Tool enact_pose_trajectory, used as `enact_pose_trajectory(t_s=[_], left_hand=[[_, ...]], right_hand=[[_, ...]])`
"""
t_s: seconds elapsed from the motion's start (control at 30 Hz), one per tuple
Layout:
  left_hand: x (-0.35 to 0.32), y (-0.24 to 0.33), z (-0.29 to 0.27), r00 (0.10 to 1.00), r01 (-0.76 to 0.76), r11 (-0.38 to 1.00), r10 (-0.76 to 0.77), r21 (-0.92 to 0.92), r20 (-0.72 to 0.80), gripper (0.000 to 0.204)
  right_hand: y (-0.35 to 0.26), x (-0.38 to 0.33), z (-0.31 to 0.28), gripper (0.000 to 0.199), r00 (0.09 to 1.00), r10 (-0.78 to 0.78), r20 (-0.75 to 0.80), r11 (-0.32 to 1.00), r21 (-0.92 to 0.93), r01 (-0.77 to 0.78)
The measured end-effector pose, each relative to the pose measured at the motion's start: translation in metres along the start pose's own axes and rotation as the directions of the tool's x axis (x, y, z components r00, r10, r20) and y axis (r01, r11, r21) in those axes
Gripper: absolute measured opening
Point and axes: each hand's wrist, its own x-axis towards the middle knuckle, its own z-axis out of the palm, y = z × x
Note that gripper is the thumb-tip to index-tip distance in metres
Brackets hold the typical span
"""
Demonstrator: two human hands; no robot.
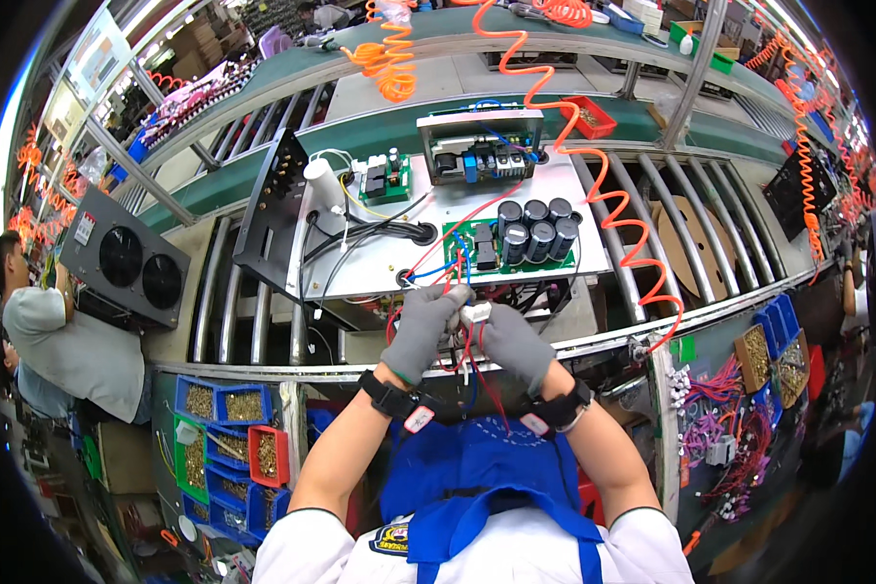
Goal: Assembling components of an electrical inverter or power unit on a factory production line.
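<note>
My left hand [421,333], in a grey glove, is closed in a pinch on thin red wires [455,284] at the near edge of a white metal chassis plate [360,276]. My right hand [518,345], gloved too, is closed round a white plug connector [476,312], from which red wires [487,375] hang down; its fingertips are partly hidden. Just beyond both hands, a green circuit board [455,257] carries a block of black capacitors [539,232]. Black cables [365,234] run through a grommet in the plate.
The chassis stands on a roller conveyor [229,292], with a black panel [271,214] upright at its left. An orange coiled hose [608,200] hangs at its right. Blue bins [243,404] of fasteners lie lower left; wire harnesses [740,414] lie right. Another person [63,326] works at left.
</note>
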Motion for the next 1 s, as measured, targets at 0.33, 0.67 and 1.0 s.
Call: enact_pose_trajectory(t_s=[0.33, 0.67, 1.0], left_hand=[[-0.01, -0.013, -0.007, 0.984, -0.178, 0.966, 0.177, 0.185, 0.024, 0.018], [-0.056, -0.013, 0.033, 0.805, -0.587, 0.723, 0.471, 0.365, 0.361, 0.027], [-0.044, -0.027, 0.049, 0.558, -0.719, 0.461, -0.063, 0.52, 0.827, 0.02]], right_hand=[[0.001, -0.026, 0.006, 0.021, 0.963, -0.15, -0.225, 0.982, -0.151, 0.117], [0.003, -0.164, 0.001, 0.016, 0.995, 0.003, -0.103, 0.76, -0.646, -0.069], [0.012, -0.199, -0.029, 0.018, 0.977, -0.142, -0.158, 0.683, -0.731, -0.019]])
